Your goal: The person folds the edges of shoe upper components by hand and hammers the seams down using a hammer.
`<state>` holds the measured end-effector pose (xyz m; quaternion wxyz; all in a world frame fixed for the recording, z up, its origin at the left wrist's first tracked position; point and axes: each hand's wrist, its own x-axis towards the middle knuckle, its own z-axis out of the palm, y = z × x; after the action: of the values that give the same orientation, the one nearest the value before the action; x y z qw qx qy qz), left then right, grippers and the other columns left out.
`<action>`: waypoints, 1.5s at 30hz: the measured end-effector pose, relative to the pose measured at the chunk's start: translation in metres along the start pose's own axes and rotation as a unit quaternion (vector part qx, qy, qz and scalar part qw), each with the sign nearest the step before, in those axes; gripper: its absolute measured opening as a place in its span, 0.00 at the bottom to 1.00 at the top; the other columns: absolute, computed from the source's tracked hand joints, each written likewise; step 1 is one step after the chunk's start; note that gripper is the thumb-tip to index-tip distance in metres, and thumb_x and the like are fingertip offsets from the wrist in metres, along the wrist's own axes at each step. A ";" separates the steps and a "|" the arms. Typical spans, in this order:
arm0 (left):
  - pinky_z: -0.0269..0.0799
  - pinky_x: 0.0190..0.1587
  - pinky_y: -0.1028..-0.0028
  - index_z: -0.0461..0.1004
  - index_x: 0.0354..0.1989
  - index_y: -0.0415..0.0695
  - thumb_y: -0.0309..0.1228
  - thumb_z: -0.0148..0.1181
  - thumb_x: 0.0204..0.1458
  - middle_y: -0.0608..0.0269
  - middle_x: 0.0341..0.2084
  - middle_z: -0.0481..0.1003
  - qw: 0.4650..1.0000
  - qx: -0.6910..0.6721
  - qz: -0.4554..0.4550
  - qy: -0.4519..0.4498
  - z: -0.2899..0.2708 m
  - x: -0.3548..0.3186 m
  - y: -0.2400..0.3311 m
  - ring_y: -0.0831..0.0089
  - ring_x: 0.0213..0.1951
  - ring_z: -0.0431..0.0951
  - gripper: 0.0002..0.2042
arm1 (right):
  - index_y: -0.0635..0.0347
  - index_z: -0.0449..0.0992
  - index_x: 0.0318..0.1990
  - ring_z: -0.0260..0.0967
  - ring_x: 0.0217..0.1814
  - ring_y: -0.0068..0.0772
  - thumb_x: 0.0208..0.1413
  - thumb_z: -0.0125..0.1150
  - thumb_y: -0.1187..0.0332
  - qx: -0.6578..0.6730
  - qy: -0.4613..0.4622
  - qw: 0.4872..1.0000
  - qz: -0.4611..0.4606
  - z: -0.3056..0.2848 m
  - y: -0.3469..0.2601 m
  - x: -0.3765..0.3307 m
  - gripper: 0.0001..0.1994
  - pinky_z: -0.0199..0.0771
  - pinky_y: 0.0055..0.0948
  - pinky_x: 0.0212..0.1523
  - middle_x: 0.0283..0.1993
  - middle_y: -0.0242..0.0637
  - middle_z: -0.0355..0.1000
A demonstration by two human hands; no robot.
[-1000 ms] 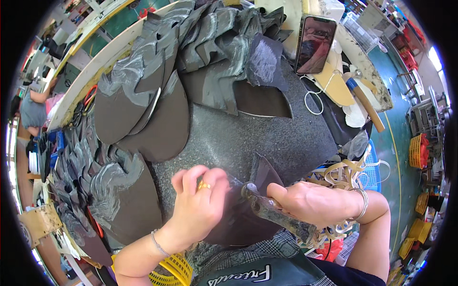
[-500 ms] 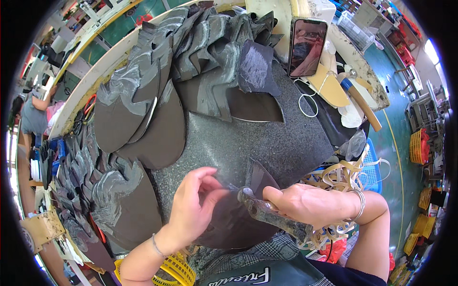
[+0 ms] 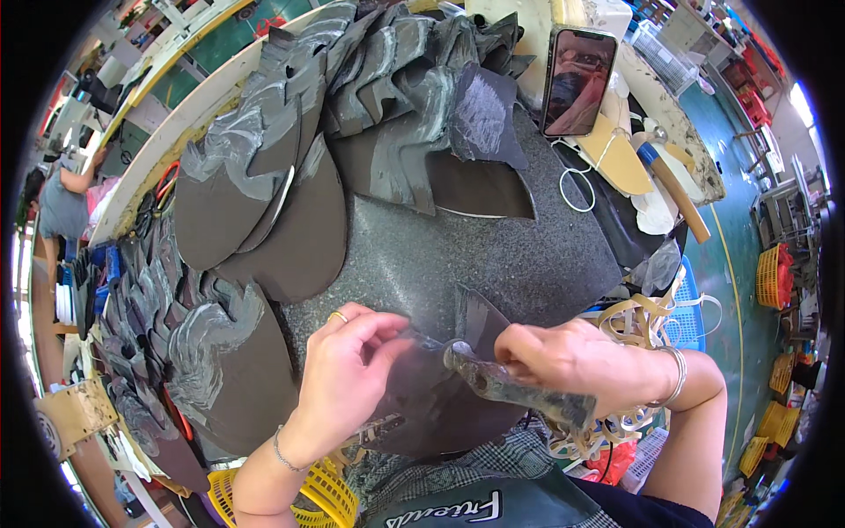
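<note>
My right hand (image 3: pixel 550 352) is closed round a dark, worn, hammer-like metal tool (image 3: pixel 493 378) with a rounded end; most of its grip is hidden. Under that rounded end lies a dark brown leather-like piece (image 3: pixel 422 400) at the bench's near edge. One pointed flap (image 3: pixel 480 321) with a grey smear shows beyond the tool. My left hand (image 3: pixel 343 361), with curled fingers and a ring, pinches the left edge of the piece, its fingertips partly blurred. Both hands are just apart, over a speckled grey stone slab (image 3: pixel 396 255).
Overlapping brown pieces (image 3: pixel 299 238) with grey smears are piled left and behind. A phone (image 3: pixel 578 84) stands at the back right near a wooden-handled tool (image 3: pixel 673 189). Pale strips (image 3: pixel 651 317) and a blue basket (image 3: pixel 691 312) are at right, a yellow basket (image 3: pixel 330 493) below left.
My left hand has shifted slightly left and up, and its ring now shows. My right hand and the tool have moved slightly right. The whole view has shifted a little.
</note>
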<state>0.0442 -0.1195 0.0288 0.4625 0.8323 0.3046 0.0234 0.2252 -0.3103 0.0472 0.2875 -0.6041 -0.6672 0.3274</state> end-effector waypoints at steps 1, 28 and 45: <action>0.70 0.40 0.73 0.81 0.36 0.42 0.20 0.71 0.40 0.64 0.28 0.75 0.995 0.049 0.077 0.035 0.001 0.000 -0.007 0.69 0.35 0.75 0.12 | 0.66 0.60 0.41 0.71 0.22 0.56 0.45 0.62 0.77 0.002 -0.003 1.000 0.000 0.001 -0.003 0.002 0.18 0.69 0.44 0.21 0.27 0.47 0.68; 0.50 0.47 0.60 0.83 0.31 0.64 0.35 0.69 0.30 0.80 0.36 0.70 0.864 0.329 0.333 0.186 0.004 -0.011 -0.046 0.64 0.45 0.59 0.14 | 0.60 0.68 0.37 0.68 0.24 0.48 0.43 0.60 0.79 -0.115 -0.074 0.985 0.105 -0.014 -0.017 0.064 0.12 0.65 0.42 0.22 0.25 0.41 0.63; 0.50 0.46 0.65 0.84 0.33 0.57 0.31 0.74 0.32 0.82 0.30 0.73 0.918 0.256 0.247 0.177 0.006 -0.023 -0.044 0.68 0.40 0.64 0.14 | 0.60 0.66 0.37 0.69 0.23 0.51 0.44 0.60 0.79 -0.103 -0.075 0.986 0.105 -0.007 -0.008 0.074 0.12 0.66 0.42 0.22 0.23 0.42 0.65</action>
<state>0.0058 -0.1193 -0.0038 0.1520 0.9533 0.1616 0.2051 0.2178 -0.2367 0.0573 0.1371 -0.6707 -0.6499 0.3302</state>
